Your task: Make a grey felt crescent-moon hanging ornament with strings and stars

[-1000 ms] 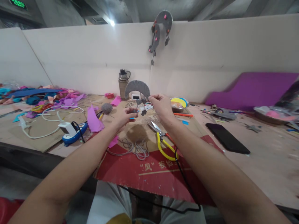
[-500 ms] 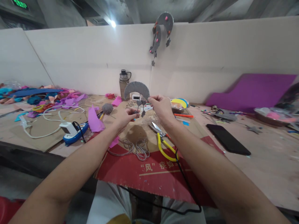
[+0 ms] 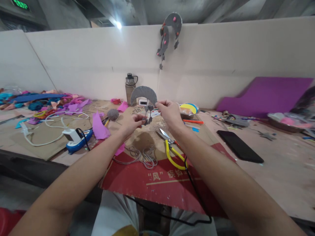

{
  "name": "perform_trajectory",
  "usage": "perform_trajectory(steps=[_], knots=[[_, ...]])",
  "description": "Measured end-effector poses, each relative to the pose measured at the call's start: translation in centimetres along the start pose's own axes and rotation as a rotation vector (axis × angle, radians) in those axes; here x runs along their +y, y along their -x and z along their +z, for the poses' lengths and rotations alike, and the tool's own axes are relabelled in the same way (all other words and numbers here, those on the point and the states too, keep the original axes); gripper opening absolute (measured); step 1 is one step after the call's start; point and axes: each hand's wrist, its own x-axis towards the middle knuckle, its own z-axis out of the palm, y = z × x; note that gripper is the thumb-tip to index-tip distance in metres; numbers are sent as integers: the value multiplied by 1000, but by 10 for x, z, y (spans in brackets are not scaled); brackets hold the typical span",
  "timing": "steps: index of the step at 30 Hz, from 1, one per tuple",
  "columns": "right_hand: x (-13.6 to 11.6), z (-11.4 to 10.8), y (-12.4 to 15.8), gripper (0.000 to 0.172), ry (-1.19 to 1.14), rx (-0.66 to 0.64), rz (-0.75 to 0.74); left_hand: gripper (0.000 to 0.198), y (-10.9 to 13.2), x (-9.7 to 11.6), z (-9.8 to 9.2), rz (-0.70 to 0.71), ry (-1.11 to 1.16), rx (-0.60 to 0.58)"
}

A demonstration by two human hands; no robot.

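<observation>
A grey crescent moon ornament [image 3: 144, 93] is held up above the cardboard, curved side upward. My right hand [image 3: 169, 113] pinches its right tip between thumb and fingers. From the moon hang small grey pendants [image 3: 148, 108] on cords, some heart-like, with star-like ones lower down. My left hand [image 3: 134, 125] is closed at the lower pendants, its thumb and fingers gripping one at its edge; the exact hold is partly hidden. Below lie loose grey cord [image 3: 149, 159] and yellow-handled scissors [image 3: 169, 149], blades open, close to my right forearm.
Red-and-brown cardboard [image 3: 133, 183] covers the table before me. A phone [image 3: 240, 146] lies right, a blue power strip [image 3: 80, 143] left. Behind stand a bottle [image 3: 130, 90] and a grey yarn ball [image 3: 113, 114]. A finished-looking moon ornament [image 3: 173, 24] hangs on the partition. A black cable [image 3: 197, 188] crosses the cardboard.
The lower pendants have swung together toward my left fingers. The moon and my right hand have stayed almost still.
</observation>
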Motion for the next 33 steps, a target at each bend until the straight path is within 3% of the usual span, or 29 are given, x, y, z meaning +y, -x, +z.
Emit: perform_trajectory(steps=[8,20,28,33], knots=[[-1,0,1,13,21,-3,6,41,2,3,1,4,-44,-11],[-1,-1,1,13,4,2,10,26,2,4,2,5,-26,-4],[-1,0,1,14,8,-6,13,39,4,7,5,18,39,-53],[1,1,-1,14,-5,-9,-4,44,5,10,7,-9,65,-14]])
